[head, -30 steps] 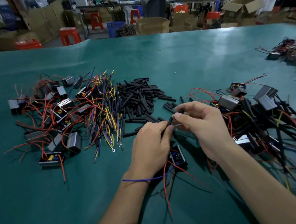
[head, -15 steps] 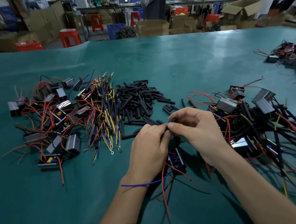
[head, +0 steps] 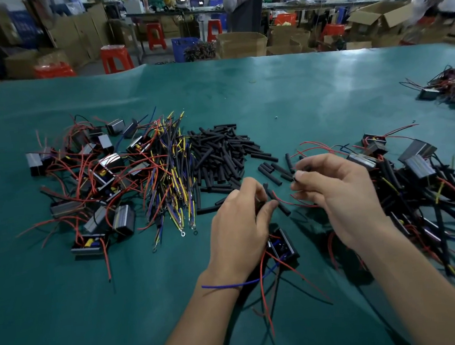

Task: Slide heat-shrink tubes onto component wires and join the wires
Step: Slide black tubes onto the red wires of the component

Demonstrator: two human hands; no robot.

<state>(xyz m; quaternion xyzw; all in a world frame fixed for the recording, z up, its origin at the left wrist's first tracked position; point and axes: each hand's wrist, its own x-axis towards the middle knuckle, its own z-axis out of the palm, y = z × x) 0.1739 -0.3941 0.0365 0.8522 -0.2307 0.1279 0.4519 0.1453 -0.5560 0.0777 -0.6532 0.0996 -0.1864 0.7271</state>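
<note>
At lower centre of the frame, a red wire [head: 284, 201] is pinched in the curled fingers of the left hand [head: 240, 226], above a black component [head: 282, 246]. A short heat-shrink tube [head: 304, 169] is pinched by the right hand [head: 339, 189] just right of it; the tube pile [head: 219, 156] lies above on the green table [head: 297, 96]

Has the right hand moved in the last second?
Yes. The right hand has drawn rightward, away from the left hand and toward the finished pile; their fingertips no longer meet.
</note>
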